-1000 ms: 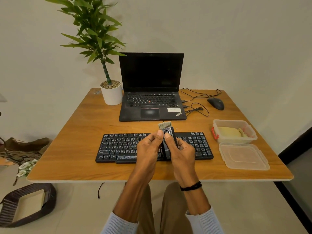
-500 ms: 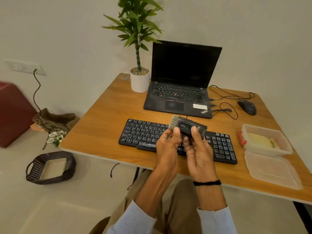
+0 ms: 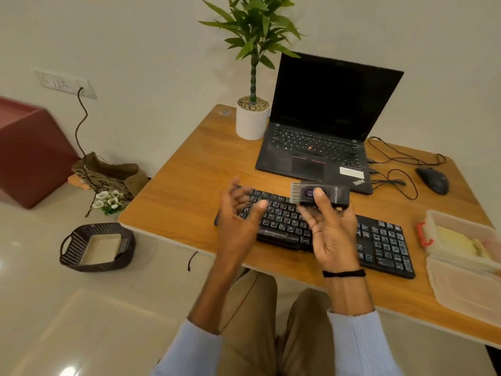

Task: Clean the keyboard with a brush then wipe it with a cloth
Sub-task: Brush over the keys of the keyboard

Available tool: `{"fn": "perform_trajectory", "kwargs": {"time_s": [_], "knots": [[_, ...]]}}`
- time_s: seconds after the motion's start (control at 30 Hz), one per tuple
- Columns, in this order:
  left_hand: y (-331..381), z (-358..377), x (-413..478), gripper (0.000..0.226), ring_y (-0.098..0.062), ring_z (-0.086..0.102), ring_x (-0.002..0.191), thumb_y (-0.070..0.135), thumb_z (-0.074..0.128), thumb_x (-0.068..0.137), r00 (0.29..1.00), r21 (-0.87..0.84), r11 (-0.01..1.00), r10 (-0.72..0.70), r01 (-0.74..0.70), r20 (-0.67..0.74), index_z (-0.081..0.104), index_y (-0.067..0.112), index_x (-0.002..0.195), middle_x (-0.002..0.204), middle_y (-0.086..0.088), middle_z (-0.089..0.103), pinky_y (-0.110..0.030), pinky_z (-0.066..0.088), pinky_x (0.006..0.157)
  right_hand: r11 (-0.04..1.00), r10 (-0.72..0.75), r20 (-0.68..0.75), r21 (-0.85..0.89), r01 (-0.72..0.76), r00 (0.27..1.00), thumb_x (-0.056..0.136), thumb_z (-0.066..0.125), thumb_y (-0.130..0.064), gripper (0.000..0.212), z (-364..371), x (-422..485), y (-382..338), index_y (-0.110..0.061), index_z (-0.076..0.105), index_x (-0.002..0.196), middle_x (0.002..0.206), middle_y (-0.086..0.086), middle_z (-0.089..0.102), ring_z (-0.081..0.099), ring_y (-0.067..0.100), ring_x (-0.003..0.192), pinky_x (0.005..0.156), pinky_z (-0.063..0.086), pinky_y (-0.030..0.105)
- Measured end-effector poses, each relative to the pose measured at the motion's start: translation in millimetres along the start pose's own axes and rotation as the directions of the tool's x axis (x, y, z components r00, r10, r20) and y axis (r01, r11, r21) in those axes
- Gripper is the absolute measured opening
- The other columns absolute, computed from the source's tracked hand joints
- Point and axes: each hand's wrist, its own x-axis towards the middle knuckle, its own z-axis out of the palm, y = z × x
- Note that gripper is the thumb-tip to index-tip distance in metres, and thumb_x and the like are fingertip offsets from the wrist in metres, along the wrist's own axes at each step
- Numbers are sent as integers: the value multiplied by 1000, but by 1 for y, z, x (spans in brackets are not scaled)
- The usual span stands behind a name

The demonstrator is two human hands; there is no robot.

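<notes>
Left hand (image 3: 237,226) released, fingers loose; right hand (image 3: 332,234) grips one brush (image 3: 339,195) over one keyboard (image 3: 385,245).

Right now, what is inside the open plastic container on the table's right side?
A pale yellow cloth lies in the container, seemingly folded. Whatever is beneath it is covered, and the frosted walls blur the rest.

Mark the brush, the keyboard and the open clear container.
brush (image 3: 337,195), head view, dark body.
keyboard (image 3: 385,245), head view, keys at its right end.
open clear container (image 3: 466,225), head view, far wall.
</notes>
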Motion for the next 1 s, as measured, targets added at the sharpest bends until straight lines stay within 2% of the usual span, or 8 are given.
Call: {"fn": "perform_trajectory", "kwargs": {"time_s": [0.13,0.23,0.3,0.43,0.57,0.67,0.83,1.0], "knots": [[-26,-62,39,119,-18,42,139,55,88,66,983,297,952,-120,73,141,16,36,159,151,2,45,-47,38,116,915,-126,42,-382,133,991,80,78,-6,52,17,23,7,-11,50,125,118,10,66,68,21,106,84,58,47],[-34,-79,51,139,-23,29,147,52,94,59,946,507,861,-185,26,266,2,36,162,159,2,37,-54,28,120,658,-187,160,-712,245,969,77,82,-22,51,29,45,20,-19,56,120,108,-6,68,67,1,97,82,59,36],[-37,-81,54,149,-24,27,150,63,91,53,918,584,810,-196,-47,345,-7,37,161,162,6,35,-57,24,121,487,-185,237,-821,298,954,77,81,-28,49,39,59,26,-23,56,119,106,-15,65,61,-8,96,83,56,26],[-48,-83,52,151,-25,26,151,85,76,53,907,668,717,-123,-199,403,-17,34,159,162,9,36,-52,17,125,340,-154,324,-870,358,934,79,80,-29,52,60,78,37,-22,54,123,109,-14,61,58,-3,98,85,52,18],[-49,-84,51,149,-23,28,151,85,74,55,913,644,730,-71,-227,402,-20,33,159,162,9,36,-48,16,125,301,-76,405,-862,408,911,81,78,-24,53,85,82,51,-17,52,127,107,-14,57,53,-15,84,68,42,-2],[-50,-84,50,147,-20,29,151,84,73,60,911,626,737,-34,-255,411,-23,33,158,163,9,36,-47,17,125,293,-4,434,-861,416,901,83,77,-23,55,102,81,64,-19,47,130,107,-12,57,53,-12,77,59,42,4],[-50,-85,50,144,-19,29,151,80,74,66,911,610,745,-9,-268,412,-25,30,158,162,7,37,-48,21,124,244,24,464,-862,445,886,86,74,-26,60,106,81,76,-24,39,134,112,-7,60,56,-4,79,60,43,9],[-52,-85,50,142,-21,30,151,83,71,66,916,618,742,-12,-261,401,-24,30,158,162,6,38,-47,21,124,127,-30,467,-875,466,884,84,75,-28,58,101,87,72,-29,42,133,118,0,64,62,13,96,76,57,28]]}}
